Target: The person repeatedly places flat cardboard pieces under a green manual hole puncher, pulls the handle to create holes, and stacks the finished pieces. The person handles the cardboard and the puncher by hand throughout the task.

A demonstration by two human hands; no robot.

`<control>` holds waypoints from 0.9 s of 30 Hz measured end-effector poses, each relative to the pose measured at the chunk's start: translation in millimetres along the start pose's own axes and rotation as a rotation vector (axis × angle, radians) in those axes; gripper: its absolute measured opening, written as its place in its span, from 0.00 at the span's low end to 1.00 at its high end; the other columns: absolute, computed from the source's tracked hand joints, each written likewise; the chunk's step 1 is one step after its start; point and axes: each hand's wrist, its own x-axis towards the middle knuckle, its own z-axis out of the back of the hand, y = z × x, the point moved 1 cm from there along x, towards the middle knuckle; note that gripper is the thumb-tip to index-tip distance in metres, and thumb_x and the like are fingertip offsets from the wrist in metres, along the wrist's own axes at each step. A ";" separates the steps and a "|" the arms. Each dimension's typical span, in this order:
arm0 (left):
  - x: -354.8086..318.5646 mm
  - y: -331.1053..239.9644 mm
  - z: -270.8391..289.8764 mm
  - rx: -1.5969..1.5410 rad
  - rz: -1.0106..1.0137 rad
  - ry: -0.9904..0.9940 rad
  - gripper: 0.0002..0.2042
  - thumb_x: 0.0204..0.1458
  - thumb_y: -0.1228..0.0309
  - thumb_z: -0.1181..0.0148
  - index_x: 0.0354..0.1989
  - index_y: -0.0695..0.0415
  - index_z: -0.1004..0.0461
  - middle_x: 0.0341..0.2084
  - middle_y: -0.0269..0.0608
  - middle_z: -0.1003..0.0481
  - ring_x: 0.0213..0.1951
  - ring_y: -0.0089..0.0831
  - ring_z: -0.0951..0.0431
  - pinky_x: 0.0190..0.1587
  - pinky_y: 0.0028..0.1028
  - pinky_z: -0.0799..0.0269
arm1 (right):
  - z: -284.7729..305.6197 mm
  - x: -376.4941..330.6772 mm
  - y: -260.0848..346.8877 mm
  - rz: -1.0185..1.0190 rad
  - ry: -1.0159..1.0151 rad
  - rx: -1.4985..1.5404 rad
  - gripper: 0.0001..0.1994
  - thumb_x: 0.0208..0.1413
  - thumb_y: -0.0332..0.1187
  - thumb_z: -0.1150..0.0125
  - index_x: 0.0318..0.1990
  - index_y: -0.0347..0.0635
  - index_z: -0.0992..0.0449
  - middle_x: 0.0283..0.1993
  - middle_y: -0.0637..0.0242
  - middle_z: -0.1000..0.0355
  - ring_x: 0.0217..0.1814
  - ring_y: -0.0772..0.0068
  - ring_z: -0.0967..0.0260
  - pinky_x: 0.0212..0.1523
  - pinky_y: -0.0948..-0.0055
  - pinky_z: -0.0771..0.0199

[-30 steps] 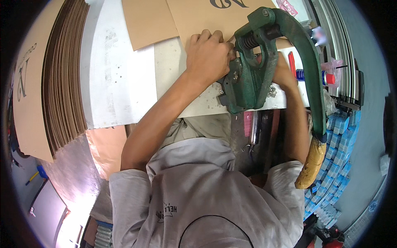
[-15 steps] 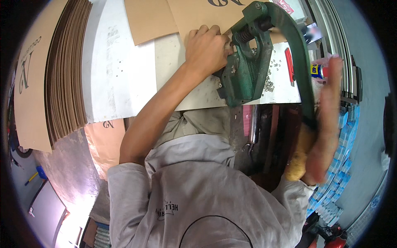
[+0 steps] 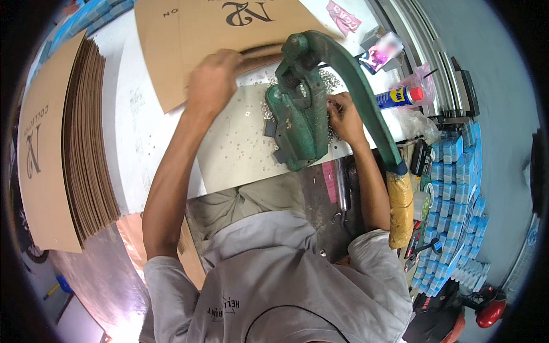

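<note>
Seen from above, a person in a grey shirt sits at a white worktable [image 3: 143, 148] that bears a green cast-iron lever press [image 3: 297, 120] at its near edge. The left hand [image 3: 214, 77], at eleven o'clock from the press, lies palm-down on a flat brown cardboard sheet [image 3: 189, 34] with large dark lettering; its fingers are curled over the sheet's near edge, which reaches the head of the press, though whether they pinch the edge or only press on it cannot be told. The right hand [image 3: 343, 117], at three o'clock from the press body, rests among small loose silver metal eyelets [image 3: 246, 140] scattered over the tabletop; its fingertips are drawn narrow and close together at the press base, and what they hold, if anything, is too small to tell. The long green press lever [image 3: 366, 97] sweeps down toward five o'clock, ending in a yellow-wrapped grip [image 3: 400, 208], which neither hand touches. A thick stack of brown cardboard sheets [image 3: 63, 143] lies at nine o'clock. A blue-and-yellow spray can with a red cap [image 3: 399, 97] lies at two o'clock, and stacked blue packets [image 3: 463, 177] stand at four o'clock.
</note>
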 end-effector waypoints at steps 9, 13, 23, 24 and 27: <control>24.1 -36.5 61.8 -0.571 0.590 -0.877 0.10 0.64 0.73 0.38 0.39 0.71 0.27 0.31 0.46 0.20 0.34 0.24 0.20 0.34 0.21 0.24 | 5.3 5.0 -11.0 0.064 -0.017 -0.087 0.07 0.65 0.27 0.39 0.46 0.35 0.17 0.37 0.60 0.22 0.42 0.69 0.25 0.45 0.70 0.27; 0.1 -36.5 46.1 -0.522 0.815 -0.853 0.12 0.65 0.71 0.38 0.37 0.69 0.30 0.32 0.47 0.22 0.32 0.24 0.21 0.31 0.22 0.24 | -4.8 12.9 22.3 -0.216 0.022 0.527 0.08 0.66 0.23 0.43 0.46 0.37 0.18 0.37 0.70 0.22 0.41 0.78 0.25 0.44 0.73 0.26; -63.3 -65.3 21.0 -0.948 1.100 0.121 0.08 0.60 0.72 0.34 0.40 0.64 0.24 0.36 0.45 0.20 0.29 0.28 0.18 0.29 0.27 0.21 | -22.6 35.0 75.6 -0.020 0.251 0.623 0.14 0.46 0.23 0.26 0.43 0.35 0.17 0.39 0.70 0.19 0.38 0.80 0.25 0.42 0.70 0.22; -67.7 -64.7 30.0 -0.810 1.063 0.267 0.08 0.60 0.71 0.33 0.39 0.63 0.23 0.38 0.46 0.19 0.29 0.27 0.17 0.28 0.27 0.22 | -25.2 36.0 77.9 0.026 0.261 0.551 0.15 0.46 0.23 0.25 0.43 0.34 0.17 0.39 0.70 0.19 0.39 0.80 0.25 0.42 0.70 0.22; -68.9 -42.7 51.1 -0.203 0.351 -0.083 0.11 0.54 0.68 0.28 0.36 0.61 0.23 0.35 0.46 0.18 0.28 0.36 0.16 0.30 0.29 0.23 | -34.4 38.0 80.0 -0.014 0.276 0.594 0.17 0.45 0.24 0.23 0.45 0.34 0.18 0.40 0.68 0.18 0.40 0.80 0.25 0.43 0.71 0.21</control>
